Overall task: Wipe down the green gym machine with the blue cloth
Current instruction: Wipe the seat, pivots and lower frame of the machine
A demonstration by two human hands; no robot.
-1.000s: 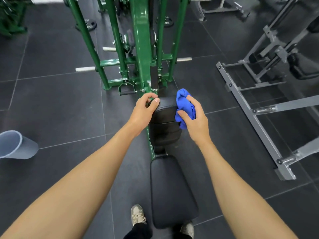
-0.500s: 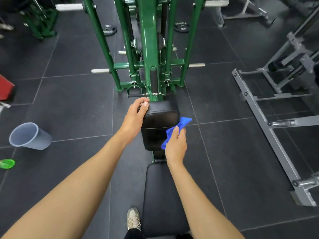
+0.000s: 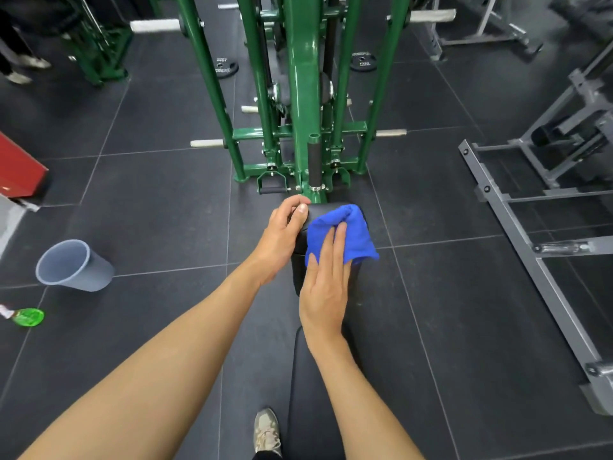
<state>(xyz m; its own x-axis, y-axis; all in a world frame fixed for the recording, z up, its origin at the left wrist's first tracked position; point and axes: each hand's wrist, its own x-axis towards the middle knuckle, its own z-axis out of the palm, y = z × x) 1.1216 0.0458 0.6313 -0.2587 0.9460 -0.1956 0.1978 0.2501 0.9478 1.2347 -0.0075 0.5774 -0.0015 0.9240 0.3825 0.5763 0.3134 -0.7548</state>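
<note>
Pad-wiping on the green gym machine [image 3: 303, 94]. The blue cloth [image 3: 355, 234] lay bunched over the top and right side of the black pad [image 3: 320, 211]. Over the pad's front, the right hand [image 3: 326, 293] pressed flat on the cloth, fingers straight, gripping nothing. At the pad's upper left corner the left hand [image 3: 282, 237] gripped the edge, fingers curled, thumb on top. The grey bucket [image 3: 71, 265] sat tilted on the floor well left of the pad.
</note>
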